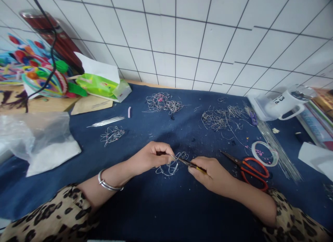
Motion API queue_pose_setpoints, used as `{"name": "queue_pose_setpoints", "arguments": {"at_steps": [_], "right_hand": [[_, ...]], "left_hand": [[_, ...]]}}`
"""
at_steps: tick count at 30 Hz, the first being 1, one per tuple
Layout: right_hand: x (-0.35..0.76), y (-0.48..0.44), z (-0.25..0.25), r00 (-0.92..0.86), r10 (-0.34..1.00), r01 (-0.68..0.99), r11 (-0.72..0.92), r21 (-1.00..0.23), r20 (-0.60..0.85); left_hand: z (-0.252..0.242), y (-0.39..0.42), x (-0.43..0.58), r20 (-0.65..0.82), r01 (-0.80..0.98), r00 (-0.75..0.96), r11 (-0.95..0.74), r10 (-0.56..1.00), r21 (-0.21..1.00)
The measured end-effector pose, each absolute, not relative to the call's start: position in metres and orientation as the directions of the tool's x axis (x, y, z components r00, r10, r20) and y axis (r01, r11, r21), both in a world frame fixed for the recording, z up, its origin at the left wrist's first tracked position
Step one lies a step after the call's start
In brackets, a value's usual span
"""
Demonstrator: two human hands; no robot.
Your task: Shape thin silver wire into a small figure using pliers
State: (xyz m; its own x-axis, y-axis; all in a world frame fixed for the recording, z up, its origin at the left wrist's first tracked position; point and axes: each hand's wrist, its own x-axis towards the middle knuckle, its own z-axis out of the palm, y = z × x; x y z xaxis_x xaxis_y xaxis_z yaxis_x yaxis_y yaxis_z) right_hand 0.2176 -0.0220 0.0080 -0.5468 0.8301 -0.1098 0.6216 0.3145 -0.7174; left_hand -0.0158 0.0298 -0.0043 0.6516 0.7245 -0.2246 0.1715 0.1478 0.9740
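Note:
Near the middle of the dark blue cloth (145, 207), my left hand (153, 155) pinches a looped bundle of thin silvery wire (170, 167) at its upper left. My right hand (209, 170) is closed round a slim tool with dark metal jaws and a yellow-and-black handle (196, 166). The tool's tip points left and meets the wire close to my left fingertips. Whether the jaws grip the wire is too small to tell. The wire loops hang between my two hands, just above or on the cloth.
Red-handled scissors (253, 169) lie right of my right hand, beside a ring-shaped container (264, 153) with pink beads and long straight wires (278, 148). Wire tangles (218, 117) lie farther back. A plastic bag (52, 141) is at left, a white mug (284, 105) at back right.

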Motion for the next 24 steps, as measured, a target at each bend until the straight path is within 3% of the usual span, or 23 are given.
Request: {"name": "queue_pose_setpoints", "arguments": {"at_steps": [10, 18, 20, 24], "right_hand": [[0.218, -0.023, 0.016, -0.534, 0.815, 0.596, 0.175, -0.784, -0.224], [0.220, -0.025, 0.017, -0.551, 0.756, 0.468, -0.071, -0.881, -0.354], [0.219, -0.026, 0.016, -0.544, 0.762, 0.488, -0.052, -0.871, -0.350], [0.218, -0.026, 0.018, -0.522, 0.816, 0.603, 0.145, -0.785, -0.250]], "left_hand": [[-0.013, 0.030, -0.015, -0.300, 0.072, 0.662, 0.340, 0.687, 0.938], [-0.010, 0.032, -0.015, -0.339, 0.073, 0.680, 0.399, 0.651, 0.914], [-0.010, 0.032, -0.015, -0.335, 0.082, 0.683, 0.387, 0.650, 0.918], [-0.012, 0.032, -0.014, -0.314, 0.094, 0.686, 0.347, 0.657, 0.933]]}}
